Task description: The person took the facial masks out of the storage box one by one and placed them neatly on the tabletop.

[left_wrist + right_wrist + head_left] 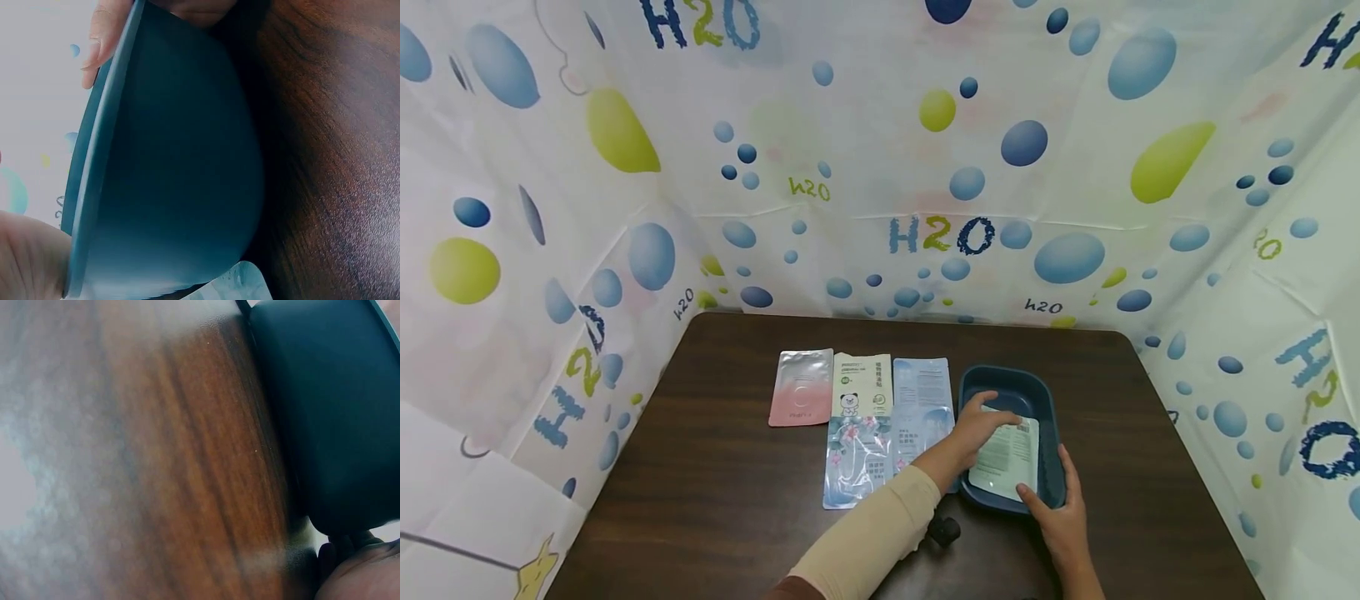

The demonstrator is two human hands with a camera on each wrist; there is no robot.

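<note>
A dark blue plastic basin (1047, 396) stands on the table with a pale green sachet (1006, 462) inside it. My left hand (981, 429) reaches over the basin's left rim and holds the sachet near its far edge. The thumb lies along that edge, with a finger showing beyond it. At the near right corner, my right hand (1063, 512) grips the basin, fingers outside the wall and thumb over the rim by the sachet's corner. The left wrist view shows the basin's outer side (175, 156) up close.
Left of the basin lie several sachets: a pink and silver one (802, 392), a cream one with a bear (865, 383), a floral blue one (857, 467) and a pale blue one (921, 387). A small black object (945, 531) shows beside the left sleeve. Patterned curtain (865, 150) surrounds the dark wooden table (700, 467).
</note>
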